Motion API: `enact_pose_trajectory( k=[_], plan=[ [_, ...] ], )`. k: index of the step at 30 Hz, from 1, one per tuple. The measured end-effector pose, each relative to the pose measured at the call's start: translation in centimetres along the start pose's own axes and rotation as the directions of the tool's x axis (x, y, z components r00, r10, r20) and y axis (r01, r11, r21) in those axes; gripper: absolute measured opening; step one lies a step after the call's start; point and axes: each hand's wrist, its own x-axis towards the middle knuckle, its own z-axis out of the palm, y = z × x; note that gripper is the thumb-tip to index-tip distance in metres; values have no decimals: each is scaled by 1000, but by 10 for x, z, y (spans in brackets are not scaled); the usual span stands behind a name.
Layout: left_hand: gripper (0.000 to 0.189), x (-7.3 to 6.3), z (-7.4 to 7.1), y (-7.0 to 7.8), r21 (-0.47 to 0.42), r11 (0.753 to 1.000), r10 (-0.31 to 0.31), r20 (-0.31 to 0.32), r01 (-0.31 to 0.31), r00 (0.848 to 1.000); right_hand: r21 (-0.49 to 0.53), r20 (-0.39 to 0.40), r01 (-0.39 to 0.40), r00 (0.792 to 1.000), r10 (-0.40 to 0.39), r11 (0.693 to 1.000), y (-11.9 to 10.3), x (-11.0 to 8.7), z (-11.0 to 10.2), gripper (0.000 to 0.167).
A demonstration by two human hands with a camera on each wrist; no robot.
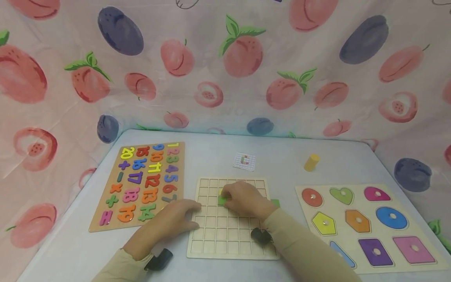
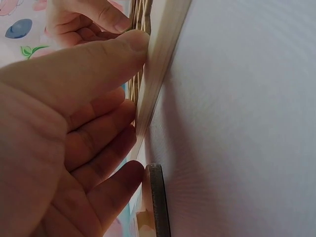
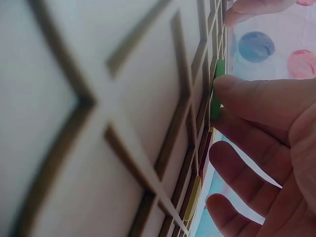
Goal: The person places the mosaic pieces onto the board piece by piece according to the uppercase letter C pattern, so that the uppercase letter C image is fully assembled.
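Note:
A wooden grid board (image 1: 215,235) lies in the middle of the table. Over its upper part, my right hand (image 1: 244,199) pinches a green tile (image 1: 222,201) at the grid, thumb and forefinger on it. In the right wrist view the same green tile (image 3: 217,91) shows at the thumb tip, with a red tile (image 3: 205,154) and a yellow tile (image 3: 193,198) in the grid beyond. My left hand (image 1: 177,217) touches the board's left edge, thumb and fingers loosely spread. A second green tile (image 1: 275,203) shows just right of the board, partly behind my right wrist.
Behind the board lies a small pattern card (image 1: 244,161). A number puzzle board (image 1: 93,225) lies to the left, a shape puzzle board (image 1: 380,266) with knobbed pieces to the right. A yellow cylinder (image 1: 311,162) stands at the back right. Fruit-print cloth (image 1: 225,117) hangs behind.

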Motion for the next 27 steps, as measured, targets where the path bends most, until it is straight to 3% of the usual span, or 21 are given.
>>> enact_pose_trajectory(
  k=[11,18,27],
  plan=[
    [43,1,0,0,-8,1000,-21,11,21,1000,-8,-13,-6,1000,6,1000,-1,2,0,16],
    [43,2,0,-1,-9,1000,-9,12,9,1000,33,-25,-30,999,31,999,-1,2,0,33],
    [43,1,0,-1,2,1000,-11,10,11,1000,-10,5,-33,999,33,999,1,2,1,39]
  ],
)
